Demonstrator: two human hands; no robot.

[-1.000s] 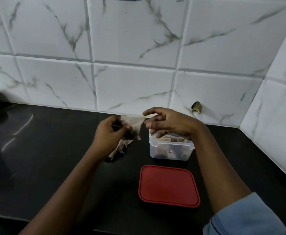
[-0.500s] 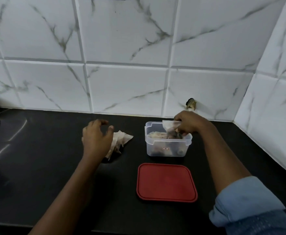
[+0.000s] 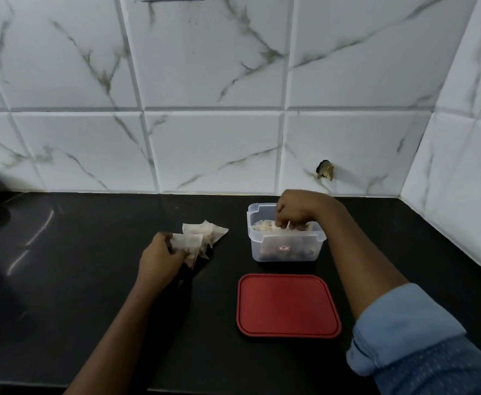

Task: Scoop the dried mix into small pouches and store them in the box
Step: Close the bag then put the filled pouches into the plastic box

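Status: my right hand (image 3: 296, 212) is over the open clear plastic box (image 3: 265, 248), fingers curled down into it and pinching a white pouch (image 3: 283, 227) at the top of the fill. More pouches lie packed under it; something dark shows through the box wall at the bottom, can't tell what. My left hand (image 3: 162, 258) is to the left of the box, fingers closed round the near pouch (image 3: 189, 246) of a small pile of pouches (image 3: 211, 232) lying on the black counter (image 3: 91, 280). Pile and box are apart. Red lid (image 3: 287, 305) lies flat on the counter just near of the box, not touching it. Blue sleeve (image 3: 399, 329) is rolled up on my right forearm. White marble-look wall tiles (image 3: 213, 149) run along the far edge, with a chipped hole (image 3: 324, 170) in one, above and behind the box.
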